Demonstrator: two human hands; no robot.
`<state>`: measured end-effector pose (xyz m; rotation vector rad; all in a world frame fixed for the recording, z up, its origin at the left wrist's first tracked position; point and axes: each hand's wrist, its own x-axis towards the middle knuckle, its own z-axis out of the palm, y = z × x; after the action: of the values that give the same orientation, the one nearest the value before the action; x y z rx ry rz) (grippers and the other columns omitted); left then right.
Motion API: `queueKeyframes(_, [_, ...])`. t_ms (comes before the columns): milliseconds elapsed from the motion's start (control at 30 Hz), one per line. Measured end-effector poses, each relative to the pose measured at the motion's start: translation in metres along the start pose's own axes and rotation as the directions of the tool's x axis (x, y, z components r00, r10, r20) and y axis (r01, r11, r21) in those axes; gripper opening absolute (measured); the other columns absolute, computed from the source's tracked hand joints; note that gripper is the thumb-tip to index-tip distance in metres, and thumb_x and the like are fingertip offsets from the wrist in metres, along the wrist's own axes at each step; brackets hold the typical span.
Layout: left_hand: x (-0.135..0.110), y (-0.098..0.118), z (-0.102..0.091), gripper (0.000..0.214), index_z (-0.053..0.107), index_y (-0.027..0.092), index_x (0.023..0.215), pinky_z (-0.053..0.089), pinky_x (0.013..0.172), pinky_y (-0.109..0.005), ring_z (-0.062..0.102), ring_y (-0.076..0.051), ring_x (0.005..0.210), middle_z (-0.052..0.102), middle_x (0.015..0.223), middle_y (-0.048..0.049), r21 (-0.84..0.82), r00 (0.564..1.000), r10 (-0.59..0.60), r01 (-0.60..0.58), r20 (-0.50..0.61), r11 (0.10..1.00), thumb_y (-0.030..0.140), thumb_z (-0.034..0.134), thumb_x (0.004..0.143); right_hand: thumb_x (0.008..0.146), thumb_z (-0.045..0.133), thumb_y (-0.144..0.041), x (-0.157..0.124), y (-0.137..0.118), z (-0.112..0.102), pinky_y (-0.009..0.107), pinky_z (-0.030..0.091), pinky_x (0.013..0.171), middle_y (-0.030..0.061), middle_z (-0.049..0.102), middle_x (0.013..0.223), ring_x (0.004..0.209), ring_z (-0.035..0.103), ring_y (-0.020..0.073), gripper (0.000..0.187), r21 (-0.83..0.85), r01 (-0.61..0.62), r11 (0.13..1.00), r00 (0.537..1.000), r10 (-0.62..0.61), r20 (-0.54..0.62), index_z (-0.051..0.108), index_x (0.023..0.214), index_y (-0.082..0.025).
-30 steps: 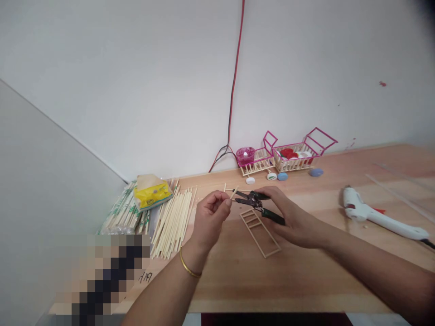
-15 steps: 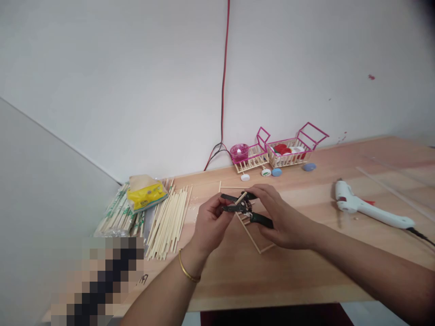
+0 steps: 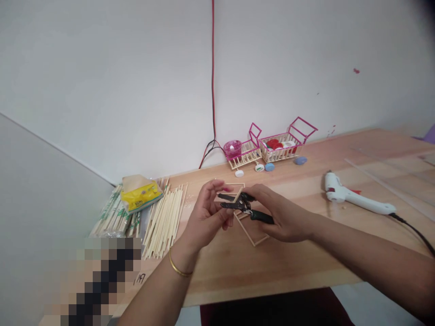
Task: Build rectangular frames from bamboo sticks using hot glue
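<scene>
Wire strippers (image 3: 261,217) with dark green handles and black jaws are in my right hand (image 3: 288,213), its fingers wrapped round the handles. The jaws stand apart and point left, with a short wooden stick (image 3: 238,194) slanting across them. My left hand (image 3: 209,213) is close by the jaw tips, fingers spread and the thumb near the lower jaw. Whether it touches the stick is hard to make out. Beneath both hands a flat frame of thin wooden sticks (image 3: 245,231) lies on the table, partly covered by the hands.
Loose sticks (image 3: 163,222) lie at left beside wrapped chopsticks (image 3: 110,215) and a yellow packet (image 3: 141,194). Two small stick carts (image 3: 244,158) with bottle-cap wheels stand by the wall. A white glue gun (image 3: 367,201) with a black cord lies on the table (image 3: 306,271) at right.
My left fingers have loosened and spread away from the jaws, where they were pinched together before. My right hand keeps its hold on the wire strippers. The view has shifted slightly.
</scene>
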<state>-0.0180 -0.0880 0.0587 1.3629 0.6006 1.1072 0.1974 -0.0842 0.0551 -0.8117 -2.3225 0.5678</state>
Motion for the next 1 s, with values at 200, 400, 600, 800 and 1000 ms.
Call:
queueKeyframes(200, [-0.006, 0.005, -0.008, 0.043, 0.053, 0.028, 0.122, 0.055, 0.051, -0.022, 0.066, -0.011, 0.061, 0.052, 0.131, -0.0127, -0.147, 0.904, -0.032, 0.104, 0.425, 0.984, 0.015, 0.061, 0.082, 0.068, 0.055, -0.017, -0.004, -0.001, 0.0, 0.042, 0.042, 0.09, 0.0133, 0.051, 0.118, 0.106, 0.049, 0.0247, 0.061, 0.15, 0.135, 0.979, 0.981, -0.154, 0.121, 0.039, 0.127, -0.017])
queueKeyframes(400, [-0.006, -0.003, -0.004, 0.041, 0.06, 0.028, 0.115, 0.054, 0.045, -0.019, 0.065, -0.01, 0.056, 0.06, 0.123, -0.0099, -0.334, 0.918, -0.071, 0.213, 0.391, 0.918, 0.012, 0.065, 0.077, 0.069, 0.053, -0.019, -0.004, -0.001, 0.003, 0.038, 0.045, 0.081, 0.0117, 0.056, 0.107, 0.094, 0.054, 0.0227, 0.052, 0.153, 0.074, 0.985, 0.984, -0.097, 0.148, 0.045, 0.12, -0.016])
queueKeyframes(600, [-0.004, -0.007, -0.001, 0.042, 0.061, 0.029, 0.114, 0.049, 0.041, -0.014, 0.063, -0.007, 0.05, 0.06, 0.123, -0.0092, -0.394, 0.943, -0.106, 0.232, 0.315, 0.889, 0.013, 0.067, 0.076, 0.068, 0.054, -0.015, -0.007, 0.004, 0.008, 0.033, 0.045, 0.073, 0.0097, 0.061, 0.1, 0.085, 0.056, 0.0207, 0.051, 0.104, -0.005, 0.995, 0.993, -0.007, 0.118, 0.048, 0.119, -0.016])
queueKeyframes(800, [-0.004, -0.005, -0.011, 0.048, 0.059, 0.03, 0.117, 0.046, 0.039, -0.015, 0.058, -0.004, 0.044, 0.06, 0.123, -0.0114, -0.316, 0.954, -0.132, 0.217, 0.269, 0.924, 0.02, 0.071, 0.073, 0.066, 0.053, -0.01, -0.006, -0.001, 0.002, 0.031, 0.046, 0.072, 0.0072, 0.063, 0.096, 0.083, 0.058, 0.0192, 0.051, 0.102, -0.069, 0.992, 0.985, 0.052, 0.163, 0.051, 0.116, -0.017])
queueKeyframes(1000, [0.006, 0.005, -0.05, 0.043, 0.055, 0.019, 0.122, 0.053, 0.055, -0.023, 0.064, -0.009, 0.058, 0.06, 0.121, -0.0141, 0.312, 0.979, -0.163, 0.119, 0.12, 0.943, 0.019, 0.061, 0.08, 0.071, 0.053, -0.017, -0.006, 0.004, -0.028, 0.034, 0.044, 0.087, 0.0088, 0.057, 0.117, 0.104, 0.055, 0.0222, 0.056, 0.028, -0.169, 0.985, 0.967, 0.16, 0.198, 0.043, 0.126, -0.02])
